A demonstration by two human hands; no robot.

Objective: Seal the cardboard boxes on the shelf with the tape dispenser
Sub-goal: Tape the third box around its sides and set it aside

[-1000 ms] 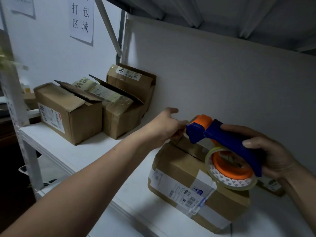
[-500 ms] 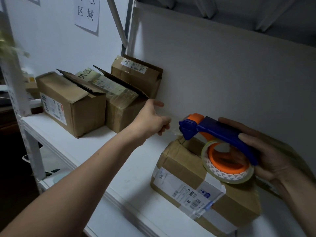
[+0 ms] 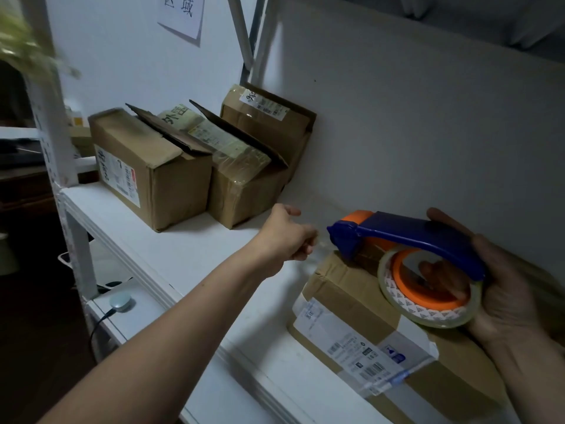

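My right hand [image 3: 501,289] grips the blue and orange tape dispenser [image 3: 406,249] by its handle, above a cardboard box [image 3: 360,298] lying on the white shelf [image 3: 183,255]. A roll of clear tape [image 3: 428,301] sits on the dispenser's orange hub. My left hand [image 3: 286,237] pinches the free end of the clear tape just left of the dispenser's nose, and a short strip stretches between them. Three more cardboard boxes stand at the shelf's far left: a front one [image 3: 146,169] and a middle one [image 3: 241,166] with raised flaps, and a back one [image 3: 269,120].
The shelf's grey back panel [image 3: 412,133] rises right behind the boxes, and a white upright post [image 3: 52,123] stands at the left front corner. A lower white surface holds a small round device with a cable [image 3: 120,301]. A paper sign [image 3: 182,13] hangs on the wall.
My left hand has drawn away to the left from the dispenser's nose, pulling out a strip of clear tape. The camera view has dropped a little.
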